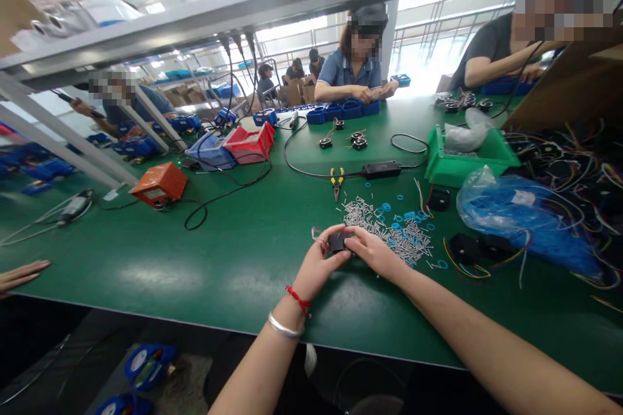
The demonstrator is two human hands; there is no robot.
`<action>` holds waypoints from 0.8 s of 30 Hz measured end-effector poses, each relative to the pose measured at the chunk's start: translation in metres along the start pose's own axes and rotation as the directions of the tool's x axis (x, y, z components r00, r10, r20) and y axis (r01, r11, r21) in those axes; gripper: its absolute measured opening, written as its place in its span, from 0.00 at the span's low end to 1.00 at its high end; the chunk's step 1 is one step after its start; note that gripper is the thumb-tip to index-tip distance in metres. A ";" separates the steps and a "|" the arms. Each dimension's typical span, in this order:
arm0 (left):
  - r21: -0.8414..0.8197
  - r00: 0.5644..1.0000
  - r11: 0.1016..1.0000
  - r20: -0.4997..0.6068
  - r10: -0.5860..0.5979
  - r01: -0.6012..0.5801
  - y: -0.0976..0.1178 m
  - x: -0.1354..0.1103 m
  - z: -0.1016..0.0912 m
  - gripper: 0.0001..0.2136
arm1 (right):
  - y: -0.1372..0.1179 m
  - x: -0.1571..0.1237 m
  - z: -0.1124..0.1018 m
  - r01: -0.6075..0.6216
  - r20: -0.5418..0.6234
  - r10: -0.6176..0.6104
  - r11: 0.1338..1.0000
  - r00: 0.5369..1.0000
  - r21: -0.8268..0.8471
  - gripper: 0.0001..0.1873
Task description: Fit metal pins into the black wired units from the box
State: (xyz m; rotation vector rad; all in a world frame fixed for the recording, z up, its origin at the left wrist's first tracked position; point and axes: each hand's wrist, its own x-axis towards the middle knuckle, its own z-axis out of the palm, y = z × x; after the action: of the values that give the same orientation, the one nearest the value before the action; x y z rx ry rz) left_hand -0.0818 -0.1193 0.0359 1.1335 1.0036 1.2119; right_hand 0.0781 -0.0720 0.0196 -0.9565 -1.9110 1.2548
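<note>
Between both hands, just above the green table (204,298), is a small black square part (337,243) with thin wires at its left side. My left hand (318,256) is closed around its left edge, thumb underneath and fingers on top. The fingers of my right hand (372,251) pinch its right side. Right behind the hands lies a spread pile of small silver screws or pins (406,243). Blue rings (396,224) are scattered among them. Similar black parts with coloured wires (464,248) lie to the right.
Yellow-handled pliers (337,183) lie behind the pile, near a black cable box (382,170). A green bin (472,159) and a blue plastic bag (525,214) stand right. Red (250,142) and blue bins and an orange box (159,185) are left. Co-workers sit across; another person's hand (22,274) rests left.
</note>
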 end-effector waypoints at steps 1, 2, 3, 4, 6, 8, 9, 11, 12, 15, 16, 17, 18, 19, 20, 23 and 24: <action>-0.032 0.999 0.999 -0.037 -0.023 0.021 -0.003 0.001 -0.001 0.22 | 0.002 0.001 0.000 -0.014 0.011 0.014 1.000 1.000 -0.011 0.21; -0.081 0.996 0.996 -0.083 -0.046 0.039 -0.006 0.003 -0.002 0.19 | 0.004 0.002 -0.002 -0.023 0.005 0.023 0.999 1.000 -0.025 0.21; -0.155 0.988 0.987 -0.136 -0.073 0.051 -0.009 0.004 -0.004 0.17 | 0.006 0.002 -0.005 -0.025 -0.026 0.024 0.998 0.999 -0.057 0.21; -0.249 0.976 0.967 -0.188 -0.107 0.058 -0.012 0.006 -0.007 0.15 | 0.009 0.003 -0.011 -0.021 -0.080 0.012 0.993 0.997 -0.118 0.20; -0.450 0.946 0.890 -0.253 -0.203 0.071 -0.017 0.011 -0.015 0.12 | 0.017 0.006 -0.024 -0.007 -0.186 -0.055 0.947 0.981 -0.320 0.15; -0.588 0.920 0.806 -0.276 -0.278 0.067 -0.020 0.014 -0.023 0.09 | 0.027 0.008 -0.035 -0.004 -0.224 -0.138 0.844 0.965 -0.536 0.10; -0.626 0.912 0.778 -0.287 -0.293 0.053 -0.021 0.016 -0.026 0.08 | 0.033 0.009 -0.038 -0.007 -0.215 -0.158 0.792 0.964 -0.611 0.08; -0.661 0.908 0.750 -0.297 -0.294 0.026 -0.021 0.017 -0.029 0.07 | 0.042 0.011 -0.038 -0.011 -0.179 -0.157 0.721 0.971 -0.693 0.05; -0.668 0.911 0.743 -0.293 -0.289 0.020 -0.020 0.017 -0.029 0.07 | 0.045 0.012 -0.035 -0.012 -0.164 -0.149 0.704 0.975 -0.711 0.04; -0.674 0.926 0.738 -0.255 -0.277 0.035 -0.017 0.015 -0.024 0.06 | 0.049 0.014 -0.028 0.013 -0.123 -0.145 0.698 0.982 -0.716 0.03; -0.670 0.932 0.741 -0.239 -0.271 0.044 -0.016 0.014 -0.022 0.06 | 0.049 0.014 -0.027 0.026 -0.113 -0.151 0.701 0.982 -0.713 0.04; -0.664 0.939 0.746 -0.221 -0.263 0.053 -0.015 0.013 -0.020 0.07 | 0.049 0.014 -0.026 0.037 -0.105 -0.159 0.703 0.982 -0.710 0.05; -0.654 0.946 0.754 -0.204 -0.254 0.061 -0.015 0.012 -0.019 0.07 | 0.049 0.014 -0.026 0.048 -0.099 -0.168 0.703 0.981 -0.710 0.05; -0.644 0.951 0.762 -0.185 -0.246 0.072 -0.015 0.012 -0.018 0.08 | 0.048 0.014 -0.026 0.057 -0.096 -0.176 0.701 0.980 -0.711 0.06; -0.634 0.957 0.769 -0.165 -0.239 0.083 -0.016 0.011 -0.017 0.10 | 0.048 0.013 -0.026 0.061 -0.094 -0.182 0.699 0.979 -0.713 0.06; -0.610 0.963 0.783 -0.124 -0.240 0.117 -0.019 0.011 -0.016 0.11 | 0.046 0.013 -0.023 0.050 -0.118 -0.193 0.692 0.974 -0.720 0.03; -0.605 0.962 0.786 -0.120 -0.246 0.126 -0.020 0.010 -0.016 0.12 | 0.046 0.013 -0.022 0.045 -0.125 -0.195 0.690 0.973 -0.722 0.05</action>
State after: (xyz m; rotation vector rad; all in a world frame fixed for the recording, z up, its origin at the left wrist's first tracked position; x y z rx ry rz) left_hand -0.0927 -0.1074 0.0136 0.4128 0.7664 1.3591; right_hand 0.0992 -0.0380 -0.0141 -1.2423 -2.2907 0.2662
